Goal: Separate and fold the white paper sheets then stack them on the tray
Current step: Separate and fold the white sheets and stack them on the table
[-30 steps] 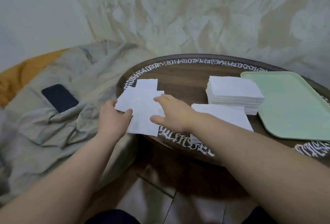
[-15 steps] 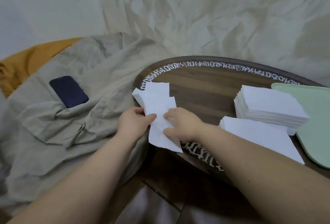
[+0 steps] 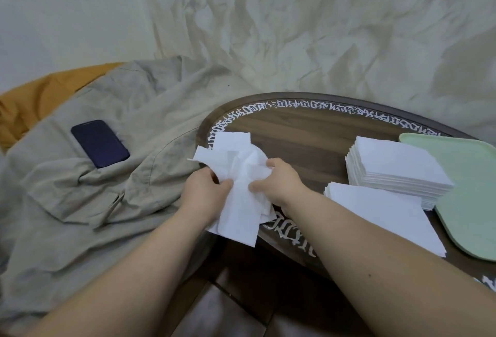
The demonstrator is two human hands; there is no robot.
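Crumpled white paper sheets (image 3: 239,175) at worktop's (image 3: 308,138) left edge, pinched by left hand (image 3: 205,193) and right hand (image 3: 279,182). Paper stack (image 3: 394,167) and flat sheets (image 3: 383,218) beside green tray (image 3: 472,191).

A home: rumpled bedding (image 3: 107,202) with a phone (image 3: 99,143); round wooden table (image 3: 308,132) alongside.

Both forearms were bare to the frame's lower edge, with no sleeve, watch or band showing. The left hand (image 3: 205,193) and right hand (image 3: 279,183) wore no rings or gloves. A small dark mole marked the right forearm (image 3: 369,275).
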